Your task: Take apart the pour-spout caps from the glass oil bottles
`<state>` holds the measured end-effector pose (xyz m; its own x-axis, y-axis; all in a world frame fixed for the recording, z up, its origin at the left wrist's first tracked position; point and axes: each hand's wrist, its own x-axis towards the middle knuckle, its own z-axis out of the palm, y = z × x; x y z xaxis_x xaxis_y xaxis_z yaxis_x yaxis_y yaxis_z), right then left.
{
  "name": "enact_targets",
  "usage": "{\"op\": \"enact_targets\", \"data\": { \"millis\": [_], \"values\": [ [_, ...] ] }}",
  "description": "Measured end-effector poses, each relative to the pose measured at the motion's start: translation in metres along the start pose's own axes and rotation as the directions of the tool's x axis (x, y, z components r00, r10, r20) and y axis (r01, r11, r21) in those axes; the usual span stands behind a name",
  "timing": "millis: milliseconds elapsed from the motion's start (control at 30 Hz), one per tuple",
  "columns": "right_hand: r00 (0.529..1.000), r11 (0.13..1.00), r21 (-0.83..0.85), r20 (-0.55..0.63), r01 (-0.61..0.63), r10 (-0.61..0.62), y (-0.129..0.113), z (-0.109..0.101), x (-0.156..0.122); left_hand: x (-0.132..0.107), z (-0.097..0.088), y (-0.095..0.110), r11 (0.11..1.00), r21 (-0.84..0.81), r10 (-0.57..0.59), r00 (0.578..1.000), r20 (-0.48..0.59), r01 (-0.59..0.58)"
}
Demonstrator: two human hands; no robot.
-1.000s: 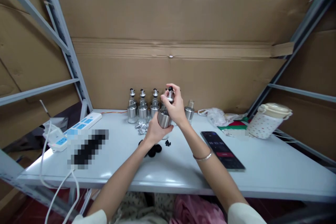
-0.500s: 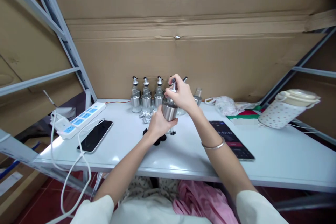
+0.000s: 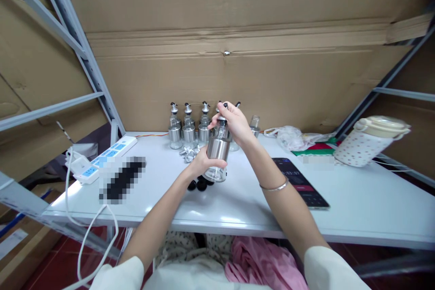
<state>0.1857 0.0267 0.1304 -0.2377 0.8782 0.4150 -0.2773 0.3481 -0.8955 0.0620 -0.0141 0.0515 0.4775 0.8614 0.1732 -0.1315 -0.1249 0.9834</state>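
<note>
At least six bottles (image 3: 218,148), one power strip (image 3: 117,149), one bracelet (image 3: 273,188), one spotted container (image 3: 369,144)

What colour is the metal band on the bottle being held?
The band is silver, best seen in the head view.

Item 1: phone (image 3: 302,186), screen up. In pale digits I read "03:07"; the front of that row runs out of my sight behind the right forearm (image 3: 267,176).
Item 2: red bar (image 3: 303,187), on the phone's screen, below the digits. Pale mark within, too small for me to read.
Item 3: power strip (image 3: 125,146), well left of the phone. Small marks on its blue socket panels, illegible to me.
Item 4: white label (image 3: 12,243), on a cardboard box (image 3: 32,235), far left of the phone and lower. I cannot make out its print.
</note>
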Motion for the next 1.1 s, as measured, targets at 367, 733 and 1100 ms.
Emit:
{"op": "enact_targets", "data": {
  "millis": [367,733,1100],
  "values": [
    [0.978,0.837,0.508,0.080,-0.205,0.192,0.004,0.014,0.001,-0.002,-0.011,-0.016,0.826,-0.510,0.031,0.885,0.465,0.240],
    [0.937,0.854,0.515,-0.257,-0.075,0.237,0.026,0.009,0.015,-0.003,0.000,-0.007,0.750,-0.608,-0.033,0.932,0.360,0.261],
    [0.779,0.941,0.048,-0.575,0.336,-0.249,0.039,-0.007,0.017,0.003,-0.005,-0.010,0.821,-0.509,-0.192,0.965,0.179,0.258]
  ]
}}
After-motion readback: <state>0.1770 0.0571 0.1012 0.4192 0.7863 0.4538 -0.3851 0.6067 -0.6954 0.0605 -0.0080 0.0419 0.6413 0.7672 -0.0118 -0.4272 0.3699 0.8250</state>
